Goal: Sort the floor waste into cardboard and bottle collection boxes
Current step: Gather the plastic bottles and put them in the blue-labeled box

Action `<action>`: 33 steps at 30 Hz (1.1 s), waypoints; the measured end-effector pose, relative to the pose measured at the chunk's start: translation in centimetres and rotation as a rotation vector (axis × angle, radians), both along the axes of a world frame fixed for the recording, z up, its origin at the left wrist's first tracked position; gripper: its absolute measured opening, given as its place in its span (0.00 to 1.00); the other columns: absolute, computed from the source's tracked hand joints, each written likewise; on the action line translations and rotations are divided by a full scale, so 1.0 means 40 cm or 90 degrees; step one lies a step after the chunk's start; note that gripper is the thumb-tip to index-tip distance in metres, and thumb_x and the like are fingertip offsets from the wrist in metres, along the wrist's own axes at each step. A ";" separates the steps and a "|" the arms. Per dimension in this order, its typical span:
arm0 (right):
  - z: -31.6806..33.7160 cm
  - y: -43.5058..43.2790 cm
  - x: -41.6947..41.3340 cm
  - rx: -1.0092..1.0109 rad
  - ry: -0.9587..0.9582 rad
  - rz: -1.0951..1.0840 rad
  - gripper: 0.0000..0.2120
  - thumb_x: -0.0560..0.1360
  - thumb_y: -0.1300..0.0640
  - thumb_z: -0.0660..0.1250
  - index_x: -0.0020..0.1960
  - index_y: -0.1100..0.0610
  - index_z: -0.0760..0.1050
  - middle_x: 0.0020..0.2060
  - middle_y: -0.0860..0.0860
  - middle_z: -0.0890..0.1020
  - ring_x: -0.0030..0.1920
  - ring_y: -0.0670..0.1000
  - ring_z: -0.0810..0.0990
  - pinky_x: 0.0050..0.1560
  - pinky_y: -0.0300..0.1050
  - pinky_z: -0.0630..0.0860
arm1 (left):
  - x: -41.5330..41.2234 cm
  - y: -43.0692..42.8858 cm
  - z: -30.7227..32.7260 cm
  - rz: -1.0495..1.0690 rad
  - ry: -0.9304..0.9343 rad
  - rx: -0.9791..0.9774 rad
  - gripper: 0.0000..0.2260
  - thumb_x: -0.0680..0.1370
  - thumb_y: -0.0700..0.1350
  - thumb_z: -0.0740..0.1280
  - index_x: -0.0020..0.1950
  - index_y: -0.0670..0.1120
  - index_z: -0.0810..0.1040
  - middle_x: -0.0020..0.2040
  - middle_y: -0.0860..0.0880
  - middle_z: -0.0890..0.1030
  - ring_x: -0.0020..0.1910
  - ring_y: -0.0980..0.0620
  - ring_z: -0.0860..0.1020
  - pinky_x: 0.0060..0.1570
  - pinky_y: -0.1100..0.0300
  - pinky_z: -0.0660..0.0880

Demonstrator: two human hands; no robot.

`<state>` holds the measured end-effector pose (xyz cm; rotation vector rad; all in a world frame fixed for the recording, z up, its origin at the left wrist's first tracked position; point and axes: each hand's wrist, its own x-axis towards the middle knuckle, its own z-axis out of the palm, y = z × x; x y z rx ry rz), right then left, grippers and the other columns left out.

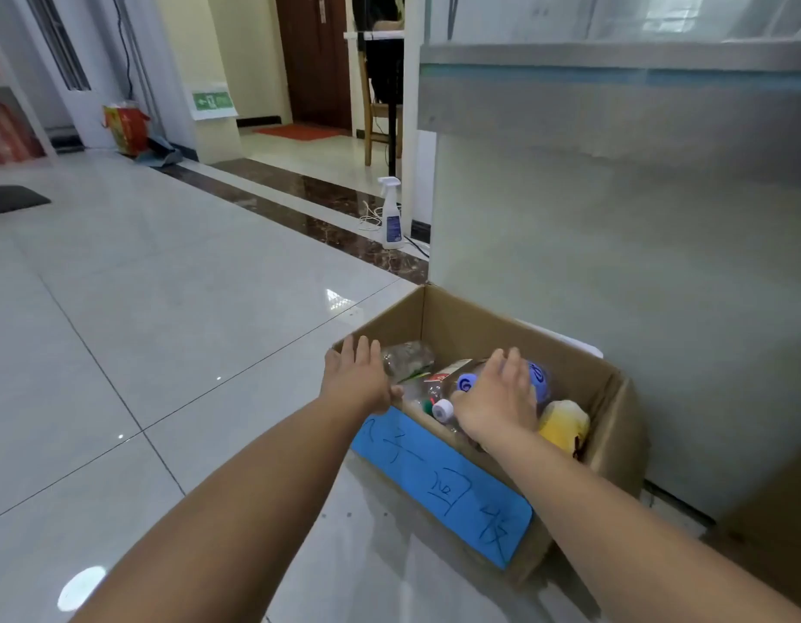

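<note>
Both hands are over the cardboard box (614,397) w/ the blue label, which sits on the floor by the wall. Right hand (497,397) presses a clear bottle (540,377) down among the others, fingers spread over it. Left hand (358,379) rests at the rim, fingers apart, holding nothing. Imo let go low so nothing bounces out, and steady the box.
</note>
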<state>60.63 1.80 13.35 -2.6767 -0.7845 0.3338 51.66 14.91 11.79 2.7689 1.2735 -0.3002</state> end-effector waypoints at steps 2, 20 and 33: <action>0.001 0.040 -0.052 -0.008 -0.107 0.231 0.39 0.78 0.51 0.60 0.79 0.58 0.40 0.78 0.53 0.41 0.78 0.53 0.41 0.77 0.50 0.43 | -0.067 0.029 -0.004 0.035 -0.022 -0.013 0.36 0.81 0.60 0.53 0.79 0.43 0.38 0.79 0.46 0.39 0.78 0.45 0.37 0.75 0.44 0.40; -0.184 0.285 -1.064 -0.111 -0.238 1.080 0.39 0.79 0.52 0.58 0.78 0.60 0.35 0.77 0.55 0.37 0.78 0.53 0.37 0.77 0.51 0.37 | -1.244 -0.190 -0.168 0.543 0.159 -0.072 0.37 0.82 0.54 0.55 0.77 0.42 0.32 0.77 0.46 0.32 0.76 0.46 0.32 0.73 0.44 0.33; -0.271 0.101 -1.571 -0.156 -0.210 1.324 0.39 0.79 0.53 0.57 0.77 0.61 0.34 0.77 0.54 0.35 0.77 0.52 0.35 0.77 0.51 0.36 | -1.708 -0.500 -0.253 0.945 0.086 -0.171 0.39 0.82 0.56 0.56 0.76 0.40 0.32 0.77 0.45 0.32 0.76 0.45 0.32 0.73 0.43 0.36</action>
